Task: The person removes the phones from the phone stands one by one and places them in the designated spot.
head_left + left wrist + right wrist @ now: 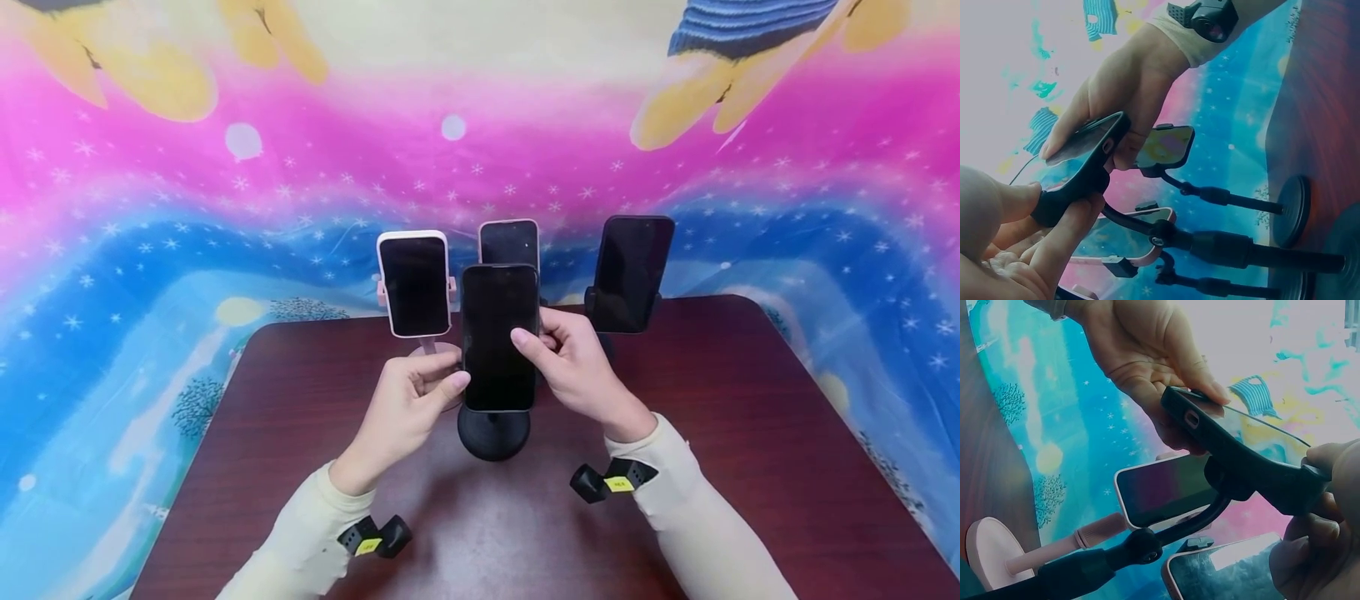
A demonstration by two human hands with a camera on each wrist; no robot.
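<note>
"Head view: where is the front black phone point(497, 342)?"
"It tops a black stand point(493, 440), as the left hand point(397, 408) pinches its left side and the right hand point(585, 367) its right."
"And behind?"
"Three more phones point(632, 275), nearer the worktop's point(735, 408) far edge."

In the head view, a dark red-brown worktop point(757, 467) with rounded far corners spans the lower frame. Left of centre, a white-rimmed phone point(415, 285) sits upright in a pink stand point(1060, 549); near centre shows the top of a pink-rimmed phone point(509, 242); right of centre, a black phone point(634, 273) tilts slightly. A pink-and-blue backdrop cloth point(360, 125) with white snowflakes fills the upper frame.
</note>
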